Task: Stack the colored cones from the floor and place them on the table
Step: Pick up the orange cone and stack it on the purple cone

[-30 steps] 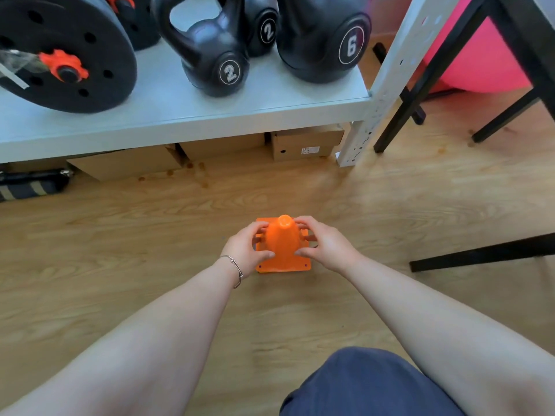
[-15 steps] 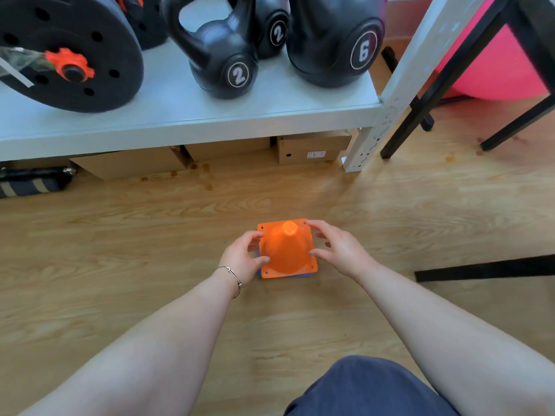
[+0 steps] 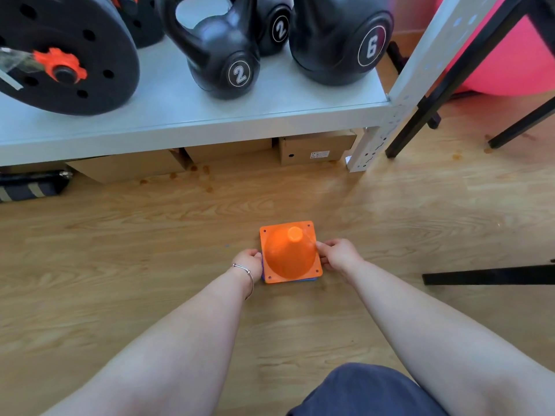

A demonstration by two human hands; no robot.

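Orange cone (image 3: 289,253) tops a stack on the wood floor (image 3: 120,250), blue edge beneath | left hand (image 3: 248,262), right hand (image 3: 338,254): fingers grip its base | bench placement remains

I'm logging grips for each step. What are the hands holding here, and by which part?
Both the left hand and right hand hold the orange cone by the opposite side edges of its square base; a blue edge shows beneath it.

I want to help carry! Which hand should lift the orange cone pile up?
Neither alone: left hand and right hand each grip one side of the orange cone stack's base, equally close, so lifting with both looks steadiest.
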